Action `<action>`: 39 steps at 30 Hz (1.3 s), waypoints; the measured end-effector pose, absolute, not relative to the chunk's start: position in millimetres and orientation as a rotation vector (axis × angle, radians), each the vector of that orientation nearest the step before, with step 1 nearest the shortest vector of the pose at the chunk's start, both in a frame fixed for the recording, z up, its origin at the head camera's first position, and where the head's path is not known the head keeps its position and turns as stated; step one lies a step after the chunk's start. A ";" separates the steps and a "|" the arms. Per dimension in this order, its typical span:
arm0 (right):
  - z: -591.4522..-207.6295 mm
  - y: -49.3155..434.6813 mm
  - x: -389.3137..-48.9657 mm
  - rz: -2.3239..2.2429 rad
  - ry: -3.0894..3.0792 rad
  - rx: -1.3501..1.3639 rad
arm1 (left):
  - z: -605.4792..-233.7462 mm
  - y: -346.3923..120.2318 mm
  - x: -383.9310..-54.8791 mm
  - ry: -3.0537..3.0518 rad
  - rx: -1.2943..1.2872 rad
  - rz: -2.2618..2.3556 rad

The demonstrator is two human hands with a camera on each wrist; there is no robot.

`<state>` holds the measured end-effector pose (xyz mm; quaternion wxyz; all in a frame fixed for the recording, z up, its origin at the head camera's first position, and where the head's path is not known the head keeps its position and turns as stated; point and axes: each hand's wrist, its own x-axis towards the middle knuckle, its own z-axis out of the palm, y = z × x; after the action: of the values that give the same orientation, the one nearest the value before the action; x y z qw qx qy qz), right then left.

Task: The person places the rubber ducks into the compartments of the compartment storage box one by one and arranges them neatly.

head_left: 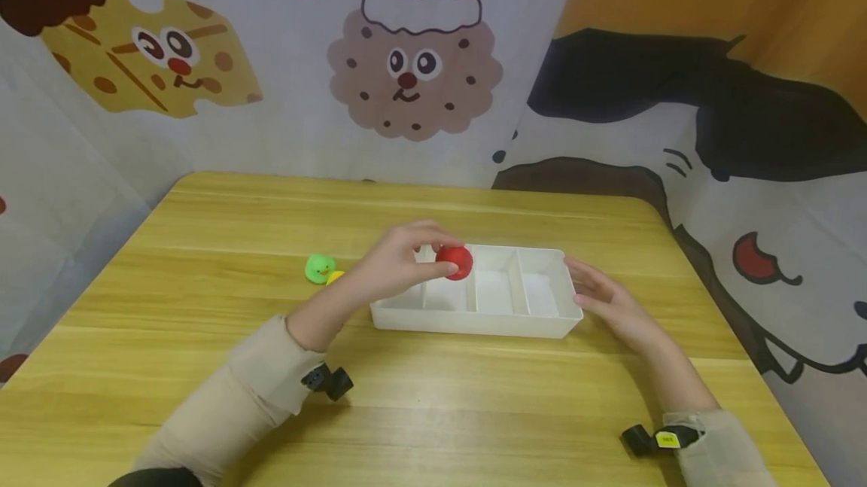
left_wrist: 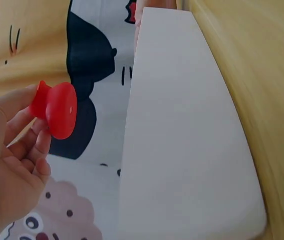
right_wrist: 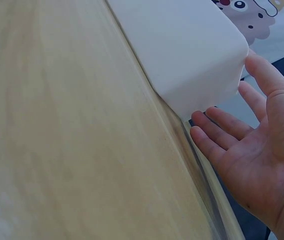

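Note:
My left hand [head_left: 406,257] pinches a red rubber duck [head_left: 454,263] between thumb and fingers, over the left half of a white divided box [head_left: 474,324]. In the left wrist view the duck's round underside with a small hole faces right, and its head is hidden. My right hand [head_left: 612,306] is at the box's right end, its fingertips right at the rim and end wall. In the right wrist view those fingers [right_wrist: 217,130] are loosely spread beside the box's corner.
Left of the box, a green rubber duck [head_left: 320,269] sits on the wooden table [head_left: 433,404], with a yellow toy [head_left: 335,276] partly hidden behind my left forearm. A cartoon-printed curtain [head_left: 271,148] hangs behind the table's far edge.

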<state>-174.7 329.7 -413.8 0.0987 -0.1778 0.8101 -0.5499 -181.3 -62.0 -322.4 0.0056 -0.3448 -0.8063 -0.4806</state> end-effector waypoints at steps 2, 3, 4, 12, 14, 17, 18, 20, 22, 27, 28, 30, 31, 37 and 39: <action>-414.1 329.5 -174.7 -1.633 2.392 -0.531 | -321.0 -55.1 -183.3 -2.526 -1.101 -1.505; -414.3 329.4 -174.7 -1.640 2.385 -0.533 | -320.6 -51.7 -184.4 -2.525 -1.113 -1.505; -414.3 329.2 -174.6 -1.646 2.379 -0.538 | -320.2 -48.4 -185.8 -2.524 -1.125 -1.504; -414.2 328.1 -173.9 -1.665 2.371 -0.566 | -315.6 -22.1 -194.4 -2.564 -1.199 -1.481; -414.1 328.1 -173.8 -1.660 2.377 -0.569 | -314.6 -15.1 -196.9 -2.573 -1.215 -1.478; -413.7 328.6 -173.6 -1.649 2.385 -0.559 | -312.7 -4.2 -201.0 -2.569 -1.248 -1.470; -413.5 328.8 -173.6 -1.644 2.389 -0.553 | -312.2 -0.6 -202.5 -2.564 -1.262 -1.466; -412.6 328.8 -173.4 -1.631 2.395 -0.546 | -311.8 6.6 -205.7 -2.549 -1.291 -1.470; -412.0 328.8 -173.4 -1.616 2.403 -0.536 | -312.5 13.5 -209.1 -2.538 -1.313 -1.457; -411.3 328.5 -174.0 -1.584 2.416 -0.506 | -318.6 28.4 -216.7 -2.541 -1.344 -1.410; -411.5 328.5 -174.2 -1.586 2.415 -0.503 | -319.8 30.9 -217.8 -2.545 -1.348 -1.408; -412.0 328.6 -174.3 -1.593 2.408 -0.500 | -322.1 35.1 -219.4 -2.554 -1.349 -1.415; -412.2 328.8 -174.3 -1.598 2.402 -0.500 | -323.1 37.1 -220.1 -2.556 -1.353 -1.425; -413.2 329.5 -174.1 -1.619 2.373 -0.499 | -330.3 47.4 -223.8 -2.563 -1.368 -1.470; -413.6 330.1 -174.5 -1.611 2.375 -0.498 | -333.1 50.3 -224.7 -2.571 -1.363 -1.478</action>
<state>-174.5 330.1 -413.6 0.1141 -0.1700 0.8100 -0.5496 -224.7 50.3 -333.1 -0.0611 -0.4169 -0.7862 -0.4520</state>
